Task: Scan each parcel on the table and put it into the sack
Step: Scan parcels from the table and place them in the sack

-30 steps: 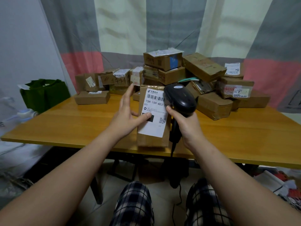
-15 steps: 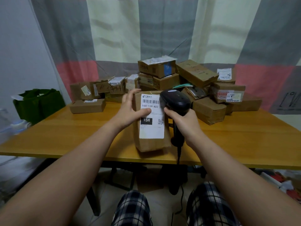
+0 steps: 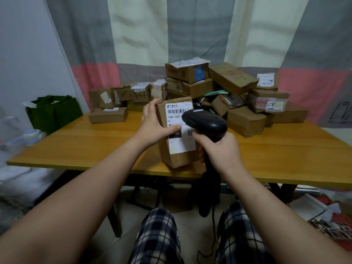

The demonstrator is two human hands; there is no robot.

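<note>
Dim light, perhaps slight edge blur.

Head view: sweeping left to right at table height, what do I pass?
In order: green bag → lone flat box → left hand → upright parcel it holds → scanner → labelled box at the pile's right end. The right hand sits under the scanner, so it is left out.

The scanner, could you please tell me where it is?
Head view, centre: right hand grips the scanner, in front of the parcel the left hand holds.
</note>
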